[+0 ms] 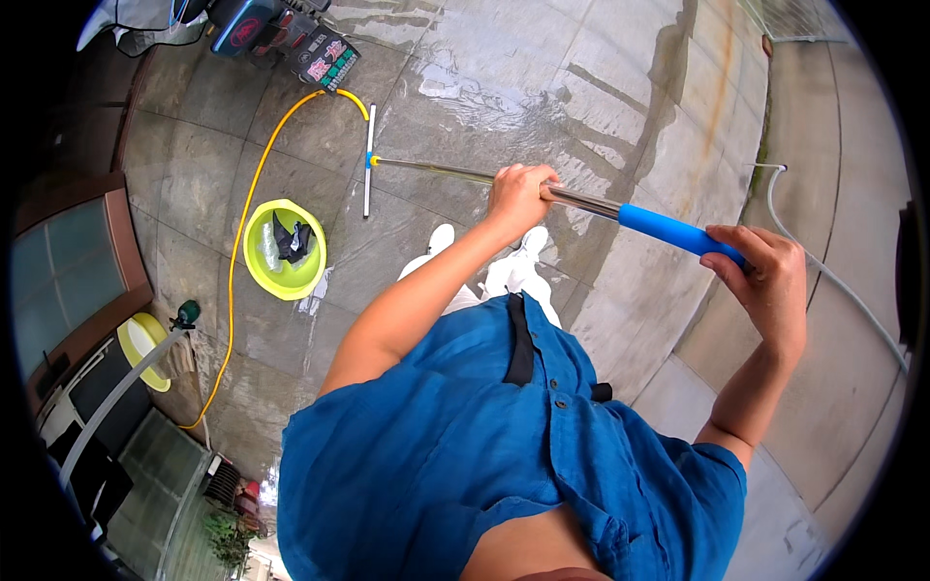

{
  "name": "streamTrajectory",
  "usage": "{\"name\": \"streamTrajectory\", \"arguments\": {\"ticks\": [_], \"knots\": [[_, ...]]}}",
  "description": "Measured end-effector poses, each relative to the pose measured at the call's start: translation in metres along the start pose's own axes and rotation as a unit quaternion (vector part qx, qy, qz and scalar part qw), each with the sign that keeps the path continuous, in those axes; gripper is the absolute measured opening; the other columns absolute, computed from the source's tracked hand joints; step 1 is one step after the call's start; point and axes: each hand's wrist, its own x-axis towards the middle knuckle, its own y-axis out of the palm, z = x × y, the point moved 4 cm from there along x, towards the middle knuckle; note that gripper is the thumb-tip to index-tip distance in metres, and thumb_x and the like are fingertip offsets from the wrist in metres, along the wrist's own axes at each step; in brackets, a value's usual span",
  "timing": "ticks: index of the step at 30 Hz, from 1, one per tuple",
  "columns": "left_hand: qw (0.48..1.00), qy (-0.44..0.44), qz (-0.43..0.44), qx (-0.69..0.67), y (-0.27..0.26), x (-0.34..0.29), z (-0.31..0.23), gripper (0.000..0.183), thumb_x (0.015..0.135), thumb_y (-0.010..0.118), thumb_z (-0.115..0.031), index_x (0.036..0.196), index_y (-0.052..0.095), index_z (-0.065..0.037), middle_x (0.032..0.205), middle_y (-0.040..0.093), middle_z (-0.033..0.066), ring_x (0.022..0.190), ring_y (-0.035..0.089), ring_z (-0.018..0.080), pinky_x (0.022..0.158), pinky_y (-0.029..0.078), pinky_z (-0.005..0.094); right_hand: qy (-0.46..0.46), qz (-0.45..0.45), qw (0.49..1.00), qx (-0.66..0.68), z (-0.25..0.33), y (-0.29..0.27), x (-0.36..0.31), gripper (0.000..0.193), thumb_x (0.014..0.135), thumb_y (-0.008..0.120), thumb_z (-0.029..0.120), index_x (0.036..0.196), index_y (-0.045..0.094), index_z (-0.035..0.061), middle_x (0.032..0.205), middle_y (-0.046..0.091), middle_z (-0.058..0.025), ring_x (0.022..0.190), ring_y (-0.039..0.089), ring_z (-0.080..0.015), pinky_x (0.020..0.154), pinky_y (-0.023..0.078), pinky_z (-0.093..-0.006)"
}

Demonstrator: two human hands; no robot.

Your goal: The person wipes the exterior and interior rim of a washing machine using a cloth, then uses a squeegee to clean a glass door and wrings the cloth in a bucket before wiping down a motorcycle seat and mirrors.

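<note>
I hold a long-handled floor squeegee across in front of me. My left hand is wrapped round the middle of its metal pole. At the upper end, my right hand grips the blue foam sleeve. The pole slopes down to the left, where a narrow straight blade head with a blue and yellow joint rests on or just over the wet tiles. Whether the blade touches the floor I cannot tell.
A yellow-green basin with dark cloth and clear plastic stands left of my feet. A yellow hose curves past it. A scooter or similar vehicle is at the far left. A grey hose runs along the right; wet patches mark the paving.
</note>
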Motion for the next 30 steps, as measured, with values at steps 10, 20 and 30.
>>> {"name": "streamTrajectory", "arguments": {"ticks": [10, 20, 30], "knots": [[0.997, -0.039, -0.016, 0.062, 0.130, 0.044, 0.010, 0.017, 0.080, 0.072, -0.032, 0.082, 0.071, -0.014, 0.080, 0.063, 0.0069, 0.081, 0.060, 0.0298, 0.076, 0.043, 0.0422, -0.060, 0.060, 0.992, -0.088, -0.148, 0.019, -0.014, 0.021, 0.076, 0.075, 0.027, 0.091, 0.071, 0.0132, 0.069, 0.064, -0.0051, 0.057, 0.060, -0.0245, 0.052, 0.046, -0.0351], [0.989, 0.086, -0.096, -0.073, 0.301, 0.195, -0.139, 0.017, 0.079, 0.073, -0.035, 0.078, 0.070, -0.019, 0.086, 0.062, 0.0046, 0.091, 0.057, 0.0276, 0.087, 0.040, 0.0409, 0.028, -0.083, 0.976, -0.199, -0.269, -0.073, -0.070, 0.013, 0.081, 0.073, 0.018, 0.088, 0.068, 0.0091, 0.069, 0.062, -0.0057, 0.055, 0.055, -0.0205, 0.052, 0.044, -0.0319], [1.000, 0.000, -0.011, 0.024, 0.260, 0.151, -0.126, 0.006, 0.077, 0.067, -0.018, 0.082, 0.071, -0.016, 0.084, 0.069, 0.0060, 0.089, 0.062, 0.0277, 0.085, 0.043, 0.0409, -0.030, -0.058, 0.995, -0.070, -0.294, -0.063, -0.065, 0.013, 0.080, 0.073, 0.011, 0.090, 0.067, 0.0052, 0.070, 0.063, -0.0082, 0.055, 0.056, -0.0209, 0.052, 0.045, -0.0301]]}}
